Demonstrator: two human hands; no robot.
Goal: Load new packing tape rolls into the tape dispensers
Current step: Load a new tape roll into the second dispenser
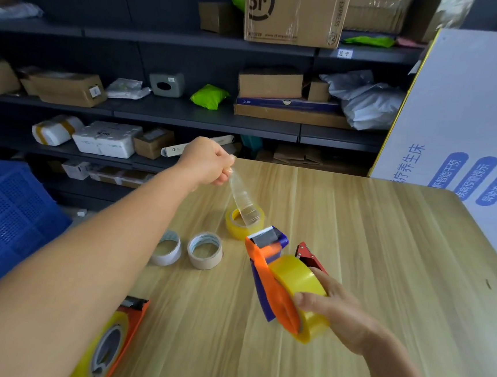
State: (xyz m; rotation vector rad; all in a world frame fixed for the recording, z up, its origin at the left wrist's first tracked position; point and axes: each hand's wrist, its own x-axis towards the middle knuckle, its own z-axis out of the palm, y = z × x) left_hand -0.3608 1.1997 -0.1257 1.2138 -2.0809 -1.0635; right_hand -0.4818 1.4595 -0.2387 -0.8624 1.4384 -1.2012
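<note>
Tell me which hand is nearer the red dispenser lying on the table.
Right. The right hand grips the yellow roll just beside the red dispenser; the left hand pinches the tape strip farther away.

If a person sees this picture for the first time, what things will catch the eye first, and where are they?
Right of centre, the right hand grips an orange dispenser carrying a yellow tape roll. The left hand, raised above the wooden table, pinches a clear tape strip stretched from the dispenser's front. Another loaded dispenser lies at the bottom left.

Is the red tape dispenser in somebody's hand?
No, the red tape dispenser lies on the wooden table; the right hand grips the orange one.
</note>
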